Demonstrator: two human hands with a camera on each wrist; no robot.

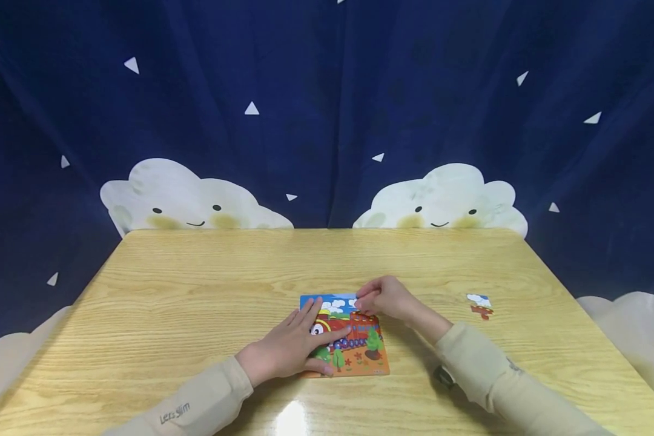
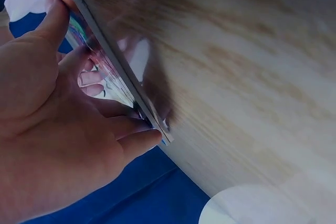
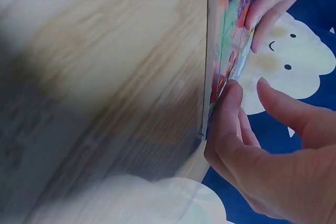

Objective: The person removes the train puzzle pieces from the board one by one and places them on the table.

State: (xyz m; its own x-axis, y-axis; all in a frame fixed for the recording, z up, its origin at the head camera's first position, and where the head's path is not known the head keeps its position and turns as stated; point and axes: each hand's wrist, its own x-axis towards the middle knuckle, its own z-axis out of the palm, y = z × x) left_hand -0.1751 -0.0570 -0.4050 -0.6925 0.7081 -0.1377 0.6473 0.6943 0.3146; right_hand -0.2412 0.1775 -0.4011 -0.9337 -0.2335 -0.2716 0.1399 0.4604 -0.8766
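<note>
A jigsaw puzzle (image 1: 360, 357) of a red train with trees, flowers and clouds lies in a flat tray on the table. My left hand (image 1: 294, 345) rests on its left part with fingers spread; the left wrist view shows this hand (image 2: 68, 114) against the board from the side. At the upper right corner, the fingers of my right hand (image 1: 389, 298) touch the puzzle. In the right wrist view, the thumb of that right hand (image 3: 262, 145) stands apart from the fingers, with nothing seen between them. My hands hide parts of the picture.
Loose puzzle pieces, a blue-and-white one (image 1: 479, 300) and a red one (image 1: 482, 312), lie to the right on the wooden table (image 1: 196, 272). Behind the table hangs a dark blue curtain (image 1: 305, 151) with white clouds.
</note>
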